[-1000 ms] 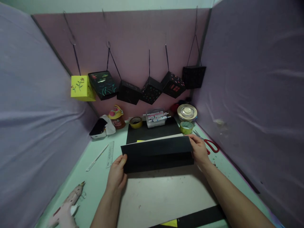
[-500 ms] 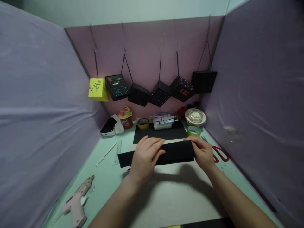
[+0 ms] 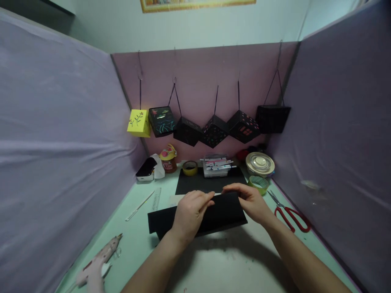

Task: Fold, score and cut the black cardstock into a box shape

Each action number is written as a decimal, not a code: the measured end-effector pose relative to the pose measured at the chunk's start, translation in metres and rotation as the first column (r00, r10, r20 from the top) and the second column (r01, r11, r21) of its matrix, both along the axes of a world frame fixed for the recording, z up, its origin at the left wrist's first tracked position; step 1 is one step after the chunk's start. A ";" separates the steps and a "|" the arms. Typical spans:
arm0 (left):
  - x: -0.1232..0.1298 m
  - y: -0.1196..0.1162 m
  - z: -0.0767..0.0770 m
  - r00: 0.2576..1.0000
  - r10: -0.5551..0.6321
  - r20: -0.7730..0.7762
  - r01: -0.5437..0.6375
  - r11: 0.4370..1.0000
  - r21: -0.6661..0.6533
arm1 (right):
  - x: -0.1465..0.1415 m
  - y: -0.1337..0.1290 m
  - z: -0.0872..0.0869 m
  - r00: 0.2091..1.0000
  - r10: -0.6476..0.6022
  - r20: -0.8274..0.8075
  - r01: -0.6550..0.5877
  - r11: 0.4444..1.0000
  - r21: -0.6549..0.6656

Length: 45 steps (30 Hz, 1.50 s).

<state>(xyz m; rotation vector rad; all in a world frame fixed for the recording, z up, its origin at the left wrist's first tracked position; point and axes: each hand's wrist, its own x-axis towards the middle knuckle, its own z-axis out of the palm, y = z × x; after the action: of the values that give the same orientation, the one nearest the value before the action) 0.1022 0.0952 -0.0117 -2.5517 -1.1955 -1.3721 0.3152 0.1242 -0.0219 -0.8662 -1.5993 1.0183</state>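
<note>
A folded piece of black cardboard (image 3: 224, 213) is held up above the pale work surface, its left end lower and reaching past my left wrist. My left hand (image 3: 192, 211) grips its upper edge near the middle, thumb and fingers pinched over it. At the right end, my right hand (image 3: 249, 201) has the top edge between thumb and fingers; some of those fingertips are hidden behind the card. Beneath, the white board (image 3: 220, 264) carries the shadow of hands and card.
Red-handled scissors (image 3: 288, 213) lie to the right, a pink glue gun (image 3: 99, 264) at the left front. A white pen (image 3: 139, 206) and clear ruler (image 3: 157, 198) rest left. Behind are tape rolls (image 3: 190, 168), a tub of markers (image 3: 216, 169) and a lidded container (image 3: 260, 163). Decorated boxes (image 3: 214, 131) hang above.
The card has tipped so more of its broad face shows. My right hand has slid inward along its top edge. The camera view has tilted up, showing a picture frame.
</note>
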 end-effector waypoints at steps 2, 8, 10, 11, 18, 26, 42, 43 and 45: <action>0.000 0.000 -0.001 1.000 -0.014 -0.002 0.014 0.999 -0.030 | -0.001 -0.001 0.001 0.997 0.052 0.054 -0.052 0.999 -0.001; 0.003 -0.007 0.000 0.999 -0.049 0.008 0.050 0.998 -0.047 | -0.006 -0.004 -0.004 0.999 0.050 -0.012 -0.050 0.999 -0.009; 0.004 -0.008 0.002 0.999 -0.042 0.008 0.042 0.997 -0.062 | -0.007 -0.004 -0.008 0.998 0.027 -0.058 -0.027 1.000 -0.002; 0.005 -0.009 0.003 0.999 -0.038 0.008 0.039 0.997 -0.068 | -0.007 -0.004 -0.009 0.998 0.019 -0.065 -0.019 1.000 0.010; 0.006 -0.013 0.007 0.998 -0.044 0.043 0.049 0.992 -0.118 | -0.004 -0.010 -0.005 0.998 0.040 -0.044 -0.034 0.992 0.125; 0.006 -0.015 0.010 0.999 0.034 -0.028 -0.040 0.968 -0.248 | -0.008 -0.012 -0.004 0.997 0.036 0.071 -0.045 0.991 0.126; 0.000 -0.014 0.012 0.991 0.122 -0.063 -0.136 0.934 -0.329 | -0.015 -0.011 -0.007 0.995 -0.062 0.077 0.070 0.992 -0.106; 0.000 -0.014 0.013 0.990 0.124 -0.067 -0.140 0.928 -0.346 | -0.016 -0.012 -0.006 0.994 -0.075 0.075 0.084 0.989 -0.124; 0.001 -0.014 0.013 0.989 0.128 -0.079 -0.148 0.917 -0.369 | -0.017 -0.013 -0.005 0.994 -0.087 0.070 0.098 0.981 -0.167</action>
<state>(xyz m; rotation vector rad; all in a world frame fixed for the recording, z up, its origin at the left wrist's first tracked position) 0.1028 0.0812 0.0012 -2.6475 -1.7395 -1.1300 0.2987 0.1113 -0.0272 -1.0876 -1.5242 1.0819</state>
